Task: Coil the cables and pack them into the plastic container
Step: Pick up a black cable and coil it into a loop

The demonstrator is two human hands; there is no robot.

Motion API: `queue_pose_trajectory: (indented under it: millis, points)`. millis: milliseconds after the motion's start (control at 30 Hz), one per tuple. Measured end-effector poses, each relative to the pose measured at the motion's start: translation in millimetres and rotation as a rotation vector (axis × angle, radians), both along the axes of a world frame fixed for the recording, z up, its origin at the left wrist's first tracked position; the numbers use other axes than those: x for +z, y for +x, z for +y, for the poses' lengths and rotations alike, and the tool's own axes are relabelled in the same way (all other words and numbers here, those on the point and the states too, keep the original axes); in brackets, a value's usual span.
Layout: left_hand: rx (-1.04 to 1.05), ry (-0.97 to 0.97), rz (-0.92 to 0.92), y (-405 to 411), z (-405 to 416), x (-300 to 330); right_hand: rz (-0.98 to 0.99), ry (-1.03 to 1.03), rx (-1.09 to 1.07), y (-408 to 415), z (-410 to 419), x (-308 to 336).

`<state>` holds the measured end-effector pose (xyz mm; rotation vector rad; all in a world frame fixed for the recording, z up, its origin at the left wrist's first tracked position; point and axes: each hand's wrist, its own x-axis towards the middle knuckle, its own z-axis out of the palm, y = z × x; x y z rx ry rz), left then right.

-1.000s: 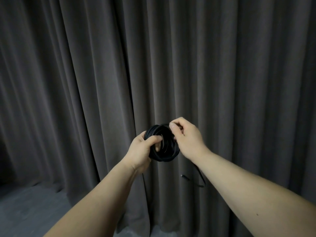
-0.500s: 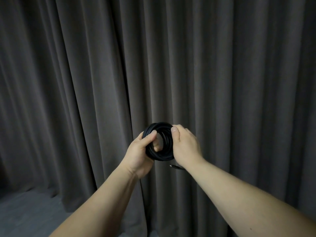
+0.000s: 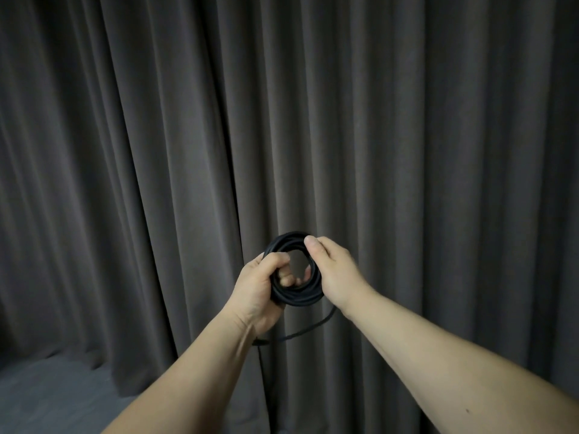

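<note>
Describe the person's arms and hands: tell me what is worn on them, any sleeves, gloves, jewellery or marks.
Both forearms are bare up to the frame's edge, with no sleeves in view. The left hand and the right hand wear no gloves, and no rings, watch or bracelets show. A small dark mole marks the right forearm. Fingernails look short and unpainted.

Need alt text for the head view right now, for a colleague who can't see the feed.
Two bare hands hold a coiled black cable at chest height: the left hand grips its left side, the right hand pinches its top right. A loose tail hangs below, in front of a dark grey curtain; no container is in view.
</note>
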<state>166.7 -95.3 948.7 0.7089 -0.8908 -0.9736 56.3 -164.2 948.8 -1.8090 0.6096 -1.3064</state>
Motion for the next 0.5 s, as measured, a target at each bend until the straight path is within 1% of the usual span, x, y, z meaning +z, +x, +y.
queue_pose_trajectory:
  millis: [133,233,300,400,500]
  points:
    - [0.052,0.028,-0.093,4.9,-3.7,-1.7,0.018,-0.053,-0.114,-2.8,-1.0,-2.5]
    - [0.168,0.031,-0.168,2.1,-6.3,-5.7,0.010,-0.067,-0.216,-1.3,-3.7,-5.2]
    - [0.185,0.028,-0.156,-3.3,-7.6,-10.1,-0.002,-0.060,-0.266,-0.7,-6.9,-7.6]
    - [0.228,0.025,-0.192,-8.7,-9.4,-11.1,0.002,-0.030,-0.249,-1.9,-9.1,-7.0]
    - [0.264,0.006,-0.232,-7.6,-8.6,-5.2,0.002,-0.010,-0.155,-1.1,-7.7,-6.0]
